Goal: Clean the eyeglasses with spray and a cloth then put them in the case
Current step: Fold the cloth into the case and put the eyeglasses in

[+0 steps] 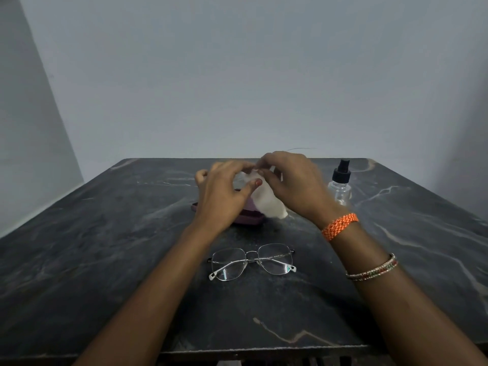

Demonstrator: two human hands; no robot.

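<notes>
My left hand (220, 196) and right hand (293, 180) pinched a white crumpled cloth (266, 200) between fingertips above the purple oval case (250, 219). The thin metal-framed eyeglasses (252, 261) lay folded on the dark marbled bench (105, 247), nearer me; the clear spray bottle with black nozzle (340, 184) stood right.

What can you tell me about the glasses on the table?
The eyeglasses have a thin silver metal frame, clear squarish lenses and white tips on the arms. The arms are folded in. They lie flat on the dark marbled table, near the front edge, between the person's forearms. Nothing touches them but the table; both hands are farther back.
</notes>
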